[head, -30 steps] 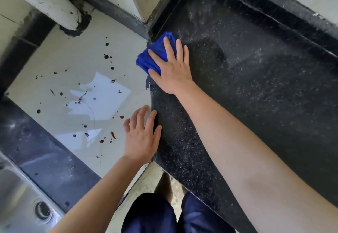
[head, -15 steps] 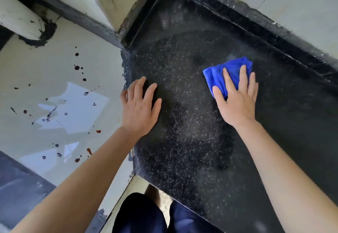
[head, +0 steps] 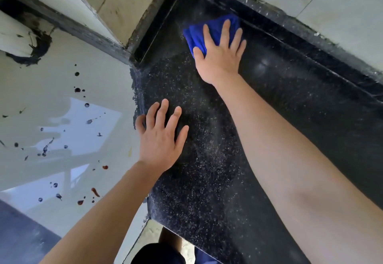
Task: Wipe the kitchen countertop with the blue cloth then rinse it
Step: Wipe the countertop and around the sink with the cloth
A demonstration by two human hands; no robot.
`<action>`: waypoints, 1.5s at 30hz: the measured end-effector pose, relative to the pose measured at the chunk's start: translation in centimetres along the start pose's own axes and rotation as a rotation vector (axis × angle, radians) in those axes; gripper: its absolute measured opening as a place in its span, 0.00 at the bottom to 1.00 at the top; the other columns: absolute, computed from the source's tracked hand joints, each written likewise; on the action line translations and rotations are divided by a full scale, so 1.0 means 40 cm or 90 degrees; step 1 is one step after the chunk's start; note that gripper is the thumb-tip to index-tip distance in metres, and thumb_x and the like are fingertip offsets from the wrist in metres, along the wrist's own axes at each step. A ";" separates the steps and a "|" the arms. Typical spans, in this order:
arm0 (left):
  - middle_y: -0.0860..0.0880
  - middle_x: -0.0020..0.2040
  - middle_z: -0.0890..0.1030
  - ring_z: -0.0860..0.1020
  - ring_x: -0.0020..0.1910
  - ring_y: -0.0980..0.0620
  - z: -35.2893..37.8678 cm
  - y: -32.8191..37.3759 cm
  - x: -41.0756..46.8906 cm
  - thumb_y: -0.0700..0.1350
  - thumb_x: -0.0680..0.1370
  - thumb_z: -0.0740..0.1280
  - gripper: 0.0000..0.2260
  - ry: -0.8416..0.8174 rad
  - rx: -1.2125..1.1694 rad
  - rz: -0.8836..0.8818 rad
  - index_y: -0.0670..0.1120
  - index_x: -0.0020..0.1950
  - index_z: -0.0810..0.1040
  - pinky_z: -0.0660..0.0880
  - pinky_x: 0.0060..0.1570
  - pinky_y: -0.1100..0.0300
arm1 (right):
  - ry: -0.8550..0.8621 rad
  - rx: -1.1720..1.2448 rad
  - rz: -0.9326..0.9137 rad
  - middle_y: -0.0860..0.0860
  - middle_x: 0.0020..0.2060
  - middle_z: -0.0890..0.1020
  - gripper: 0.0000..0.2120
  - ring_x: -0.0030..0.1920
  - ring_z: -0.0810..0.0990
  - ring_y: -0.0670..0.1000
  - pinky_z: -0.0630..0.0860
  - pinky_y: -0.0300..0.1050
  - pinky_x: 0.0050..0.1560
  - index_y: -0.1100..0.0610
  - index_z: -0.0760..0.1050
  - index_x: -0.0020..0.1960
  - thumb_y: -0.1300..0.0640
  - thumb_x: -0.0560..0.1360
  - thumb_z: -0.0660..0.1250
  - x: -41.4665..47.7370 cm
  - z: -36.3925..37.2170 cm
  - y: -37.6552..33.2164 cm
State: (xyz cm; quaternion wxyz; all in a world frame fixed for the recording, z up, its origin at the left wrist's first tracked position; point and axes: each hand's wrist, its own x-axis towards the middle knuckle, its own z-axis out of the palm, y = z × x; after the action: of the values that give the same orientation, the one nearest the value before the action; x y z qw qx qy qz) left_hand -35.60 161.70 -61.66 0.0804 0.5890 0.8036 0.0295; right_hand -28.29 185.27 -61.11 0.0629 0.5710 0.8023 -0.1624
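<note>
A folded blue cloth [head: 202, 31] lies on the black speckled countertop [head: 279, 118], close to the raised black back edge. My right hand [head: 220, 56] presses flat on the cloth with straight, spread fingers, covering its near half. My left hand [head: 160, 139] rests flat on the countertop near its left edge, fingers spread, holding nothing.
Left of the black top lies a pale surface [head: 62, 98] spotted with dark and reddish drops. A black upstand [head: 310, 42] runs along the back under pale wall tiles. A white pipe [head: 14, 40] enters at the far left. My dark-clothed legs show at the bottom.
My right hand has slid the cloth from the countertop's left edge across to the right and then back toward the rear edge. My left hand moved onto the black top and stays flat there.
</note>
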 end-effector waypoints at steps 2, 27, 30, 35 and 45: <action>0.42 0.74 0.68 0.63 0.74 0.40 0.004 0.002 0.000 0.58 0.82 0.57 0.23 0.001 0.002 -0.003 0.49 0.73 0.70 0.61 0.67 0.37 | -0.004 -0.011 -0.058 0.59 0.80 0.43 0.30 0.78 0.39 0.68 0.40 0.66 0.77 0.44 0.48 0.81 0.38 0.81 0.50 0.017 0.013 -0.081; 0.42 0.76 0.66 0.63 0.75 0.40 0.011 -0.003 0.000 0.59 0.83 0.54 0.23 -0.010 0.030 0.011 0.50 0.74 0.68 0.59 0.67 0.37 | -0.048 -0.066 -0.191 0.57 0.81 0.45 0.30 0.80 0.43 0.63 0.43 0.58 0.78 0.44 0.49 0.81 0.41 0.82 0.51 0.147 -0.057 -0.094; 0.42 0.76 0.65 0.62 0.75 0.39 0.009 0.000 -0.002 0.59 0.83 0.52 0.23 -0.024 0.028 0.012 0.49 0.75 0.67 0.59 0.68 0.36 | -0.032 -0.071 -0.230 0.58 0.81 0.46 0.29 0.79 0.44 0.65 0.44 0.61 0.77 0.44 0.52 0.80 0.40 0.81 0.53 0.037 -0.014 -0.115; 0.41 0.74 0.70 0.66 0.73 0.39 0.003 -0.008 0.005 0.59 0.82 0.58 0.23 0.003 0.005 0.022 0.49 0.72 0.72 0.60 0.66 0.38 | -0.049 -0.077 -0.383 0.57 0.81 0.47 0.29 0.79 0.45 0.64 0.44 0.61 0.78 0.42 0.54 0.80 0.39 0.81 0.54 -0.070 0.042 -0.134; 0.42 0.77 0.64 0.63 0.74 0.40 -0.004 -0.032 -0.003 0.60 0.83 0.54 0.25 -0.038 0.040 0.066 0.50 0.77 0.66 0.60 0.67 0.39 | -0.070 -0.075 -0.326 0.53 0.81 0.45 0.32 0.80 0.44 0.59 0.44 0.55 0.79 0.38 0.51 0.80 0.32 0.79 0.53 0.058 -0.035 -0.067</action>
State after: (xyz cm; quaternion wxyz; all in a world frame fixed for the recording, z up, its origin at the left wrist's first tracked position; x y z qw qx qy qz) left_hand -36.81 161.21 -61.68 0.0839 0.6326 0.7699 -0.0092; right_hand -31.47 187.01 -59.95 0.0961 0.3350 0.9241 -0.1570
